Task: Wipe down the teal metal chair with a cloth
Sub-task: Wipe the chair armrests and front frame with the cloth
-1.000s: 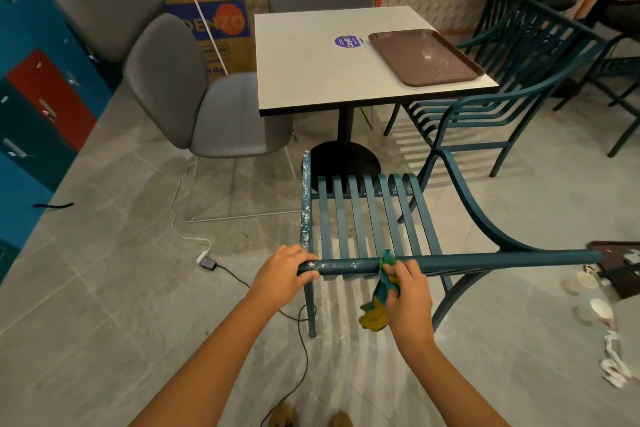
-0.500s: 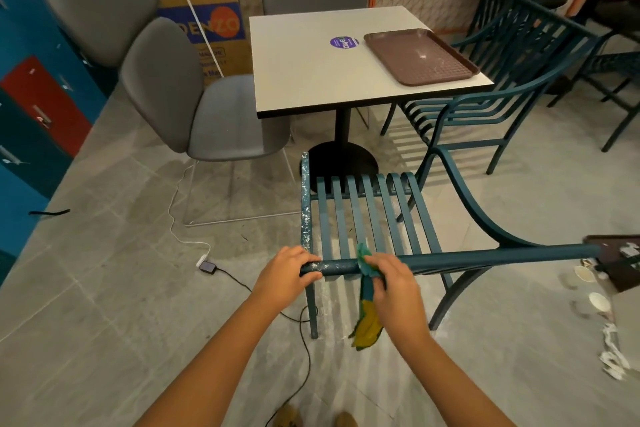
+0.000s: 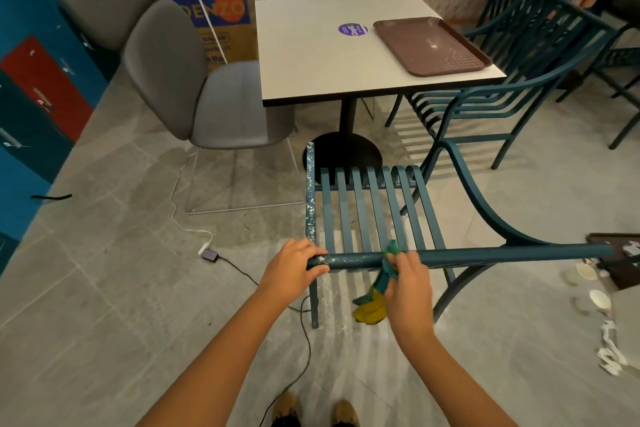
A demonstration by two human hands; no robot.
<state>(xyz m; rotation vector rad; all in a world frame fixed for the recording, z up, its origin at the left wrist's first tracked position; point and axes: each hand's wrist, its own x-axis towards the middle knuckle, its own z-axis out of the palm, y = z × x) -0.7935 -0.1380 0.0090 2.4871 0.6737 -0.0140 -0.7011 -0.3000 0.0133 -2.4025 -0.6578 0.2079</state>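
Grey floor tiles (image 3: 114, 288) fill the lower frame, with a white table (image 3: 322, 55) and brown tray (image 3: 431, 45) at upper centre. Centre frame, the teal metal chair (image 3: 370, 211) stands slats up. The left hand (image 3: 294, 270) grips its speckled top rail's left end; just right, the right hand (image 3: 408, 284) clamps a teal-and-yellow cloth (image 3: 379, 291) against the rail.

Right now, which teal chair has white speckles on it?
The nearest teal chair, gripped by the left hand and the right hand with the cloth. Its top bar and left rail are speckled; the teal chair beside the table looks clean.
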